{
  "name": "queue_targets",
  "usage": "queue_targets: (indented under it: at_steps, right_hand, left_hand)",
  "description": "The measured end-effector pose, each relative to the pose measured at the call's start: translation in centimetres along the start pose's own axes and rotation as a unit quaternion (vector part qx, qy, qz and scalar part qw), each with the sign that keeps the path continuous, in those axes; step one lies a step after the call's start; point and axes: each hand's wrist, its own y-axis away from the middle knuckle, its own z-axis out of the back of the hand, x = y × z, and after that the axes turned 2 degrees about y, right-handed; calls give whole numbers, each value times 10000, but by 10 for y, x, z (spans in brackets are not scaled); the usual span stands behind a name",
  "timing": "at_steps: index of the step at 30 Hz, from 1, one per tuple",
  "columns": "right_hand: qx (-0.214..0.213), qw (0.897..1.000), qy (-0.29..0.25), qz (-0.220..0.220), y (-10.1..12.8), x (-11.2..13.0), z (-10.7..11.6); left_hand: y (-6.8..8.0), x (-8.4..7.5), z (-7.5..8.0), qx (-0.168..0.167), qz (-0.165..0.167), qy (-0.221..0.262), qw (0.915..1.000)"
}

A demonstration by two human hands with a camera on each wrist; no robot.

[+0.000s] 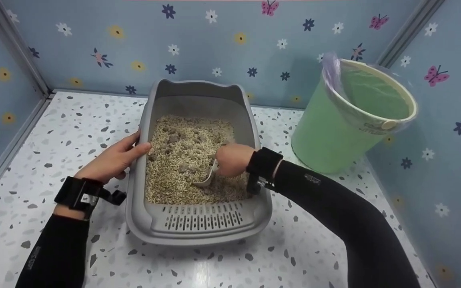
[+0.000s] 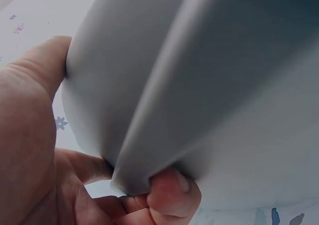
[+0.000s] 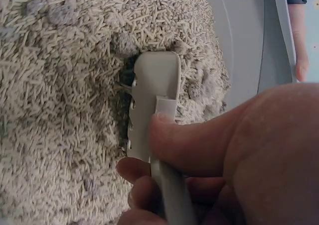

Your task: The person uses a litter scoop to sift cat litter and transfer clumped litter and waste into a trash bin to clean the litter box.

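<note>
A grey litter box (image 1: pixel 210 237) holds pale pellet litter (image 1: pixel 166 188) with several greyish clumps (image 1: pixel 188 169) in it. My right hand (image 1: pixel 233 160) grips the handle of a light litter scoop (image 1: pixel 204 182), thumb along the top. In the right wrist view the scoop (image 3: pixel 154 75) lies tilted in the pellets, its slotted edge to the left and clumps beside it. My left hand (image 1: pixel 112 160) holds the box's left rim. The left wrist view shows the thumb outside the wall and fingertips (image 2: pixel 172 192) curled under the rim's edge.
A green bin (image 1: pixel 326 132) with a clear purplish liner stands to the right of the box. Flower-patterned panels (image 1: pixel 198 44) close off the back and both sides. A speckled white surface (image 1: pixel 106 252) lies under everything. Along the box's front runs a slotted ledge (image 1: pixel 202 216).
</note>
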Motion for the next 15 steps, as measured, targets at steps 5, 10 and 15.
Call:
queue_targets:
  at_steps: [5,10,15]
  right_hand:
    - [555,9980,255,176,-16,7,-7]
    - [959,9945,381,197,-24,12,-8]
    - [823,9963,123,235,-28,11,-12]
  left_hand:
    - [-2,-1,-1,26,35,33,10000]
    - [-1,1,-1,30,27,83,10000]
    - [-1,2,-1,-2,25,68,10000]
